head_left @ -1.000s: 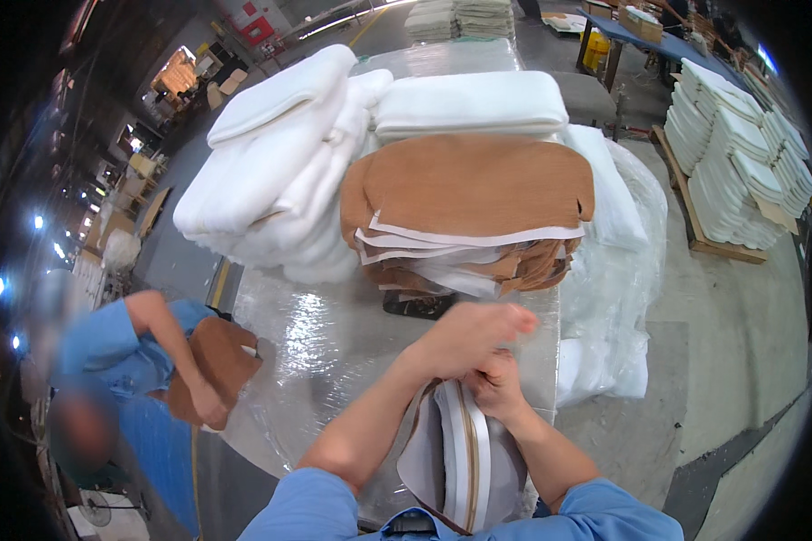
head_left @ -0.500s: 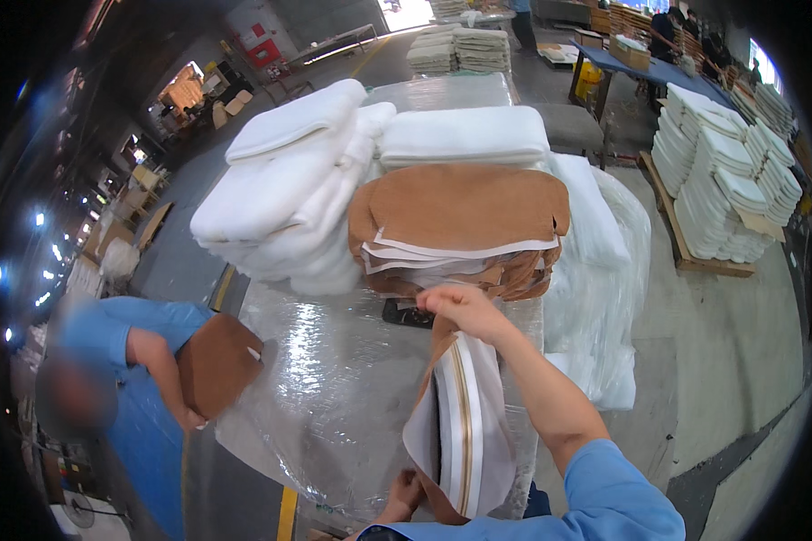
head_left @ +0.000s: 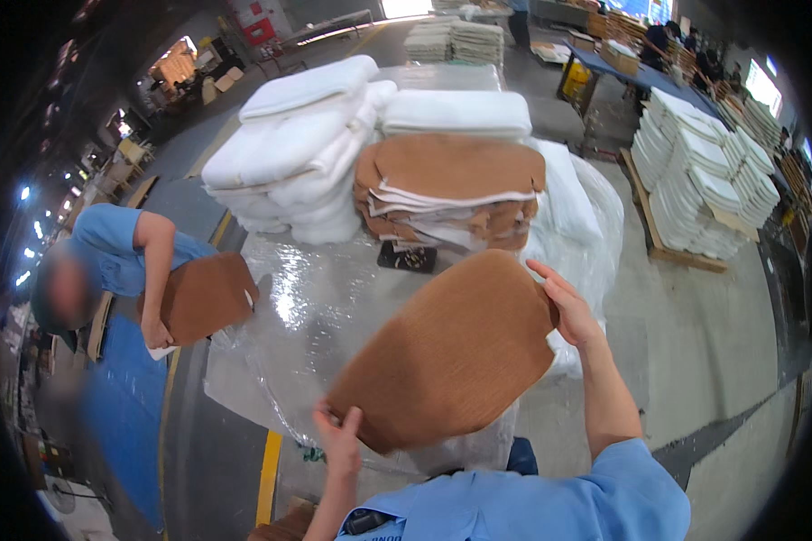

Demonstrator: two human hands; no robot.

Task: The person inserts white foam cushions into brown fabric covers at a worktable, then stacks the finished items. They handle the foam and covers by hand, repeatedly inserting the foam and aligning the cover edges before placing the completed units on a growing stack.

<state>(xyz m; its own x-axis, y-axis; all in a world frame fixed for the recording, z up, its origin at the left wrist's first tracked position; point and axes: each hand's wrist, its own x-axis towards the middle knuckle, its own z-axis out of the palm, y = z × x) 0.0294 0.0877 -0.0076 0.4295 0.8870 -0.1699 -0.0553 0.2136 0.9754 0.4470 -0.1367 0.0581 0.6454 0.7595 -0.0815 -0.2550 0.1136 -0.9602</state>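
Brown pad: a flat brown pad (head_left: pixel 447 352) with rounded corners was held up in the air, tilted, above the near edge of a table wrapped in clear plastic.
Left hand: the left hand (head_left: pixel 338 442) was closed on the pad's lower left corner, thumb in front and fingers hidden behind it.
Right hand: the right hand (head_left: pixel 566 302) was laid against the pad's upper right edge, fingers spread and only lightly curled; how firmly the edge was gripped could not be told.
Sleeves: both forearms were seen bare below blue sleeves (head_left: pixel 550 500) at the lower edge.
Table: the plastic-wrapped table (head_left: pixel 320 311) was seen behind and under the pad, its sheeting shiny and wrinkled.
Small dark thing: a small black object (head_left: pixel 406 258) was lying on the plastic, just in front of the brown stack.
Brown stack: a stack of like brown pads (head_left: pixel 451 194) with white edges was piled at the far side of the table, well apart from the held pad.
White cushions: white cushions (head_left: pixel 302 144) were heaped to the left of the brown stack and touching it; another white cushion (head_left: pixel 456 113) was laid on top of it.
Co-worker: a person in a blue shirt (head_left: pixel 108 248) was standing at the left of the table, with another brown pad (head_left: pixel 206 296) held against the body.
Pallet: more stacked white cushions (head_left: pixel 704 180) were set on a wooden pallet on the floor at the right.
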